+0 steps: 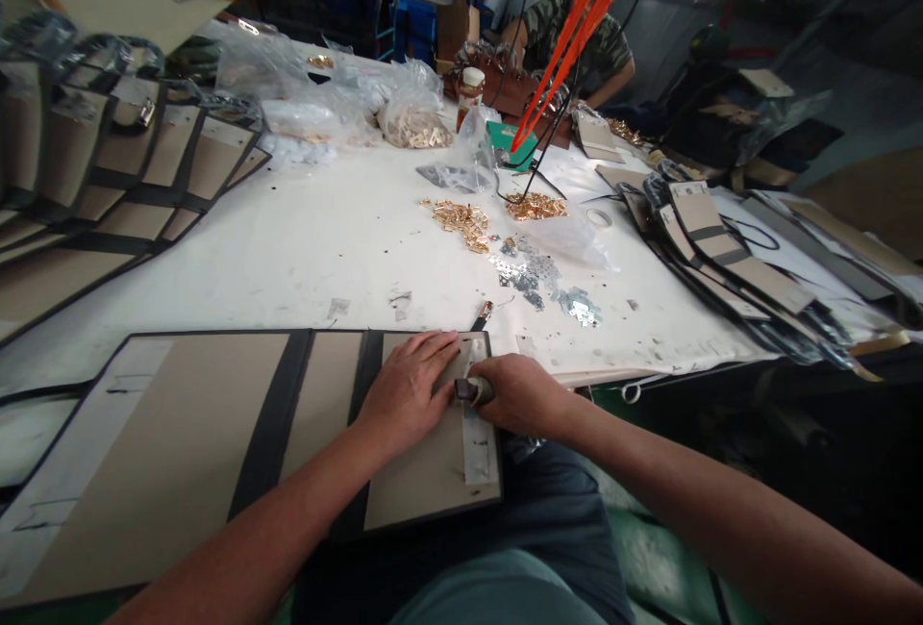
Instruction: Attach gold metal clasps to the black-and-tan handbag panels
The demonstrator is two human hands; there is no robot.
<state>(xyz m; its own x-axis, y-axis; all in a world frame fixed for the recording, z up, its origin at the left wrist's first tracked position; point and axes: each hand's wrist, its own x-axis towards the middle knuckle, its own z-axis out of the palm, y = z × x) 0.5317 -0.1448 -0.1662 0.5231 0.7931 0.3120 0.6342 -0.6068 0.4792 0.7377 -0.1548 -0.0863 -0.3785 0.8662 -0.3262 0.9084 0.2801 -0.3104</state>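
Note:
An unfolded grey-brown board cover with black edging and black fold strips lies along the table's near edge, its right end over my lap. My left hand rests flat on its right panel, holding nothing. In my closed right hand is a hammer, its dark squarish head close to my left fingertips. The hammer is over a whitish strip stuck along the panel's right edge. A small metal buckle on a black tab sticks out beyond the far edge. My right fingers partly hide the handle.
Similar covers are stacked at left and right. Gold fittings, silver plates and plastic bags lie on the white table. Orange straps hang down; a person in camouflage sleeves sits opposite.

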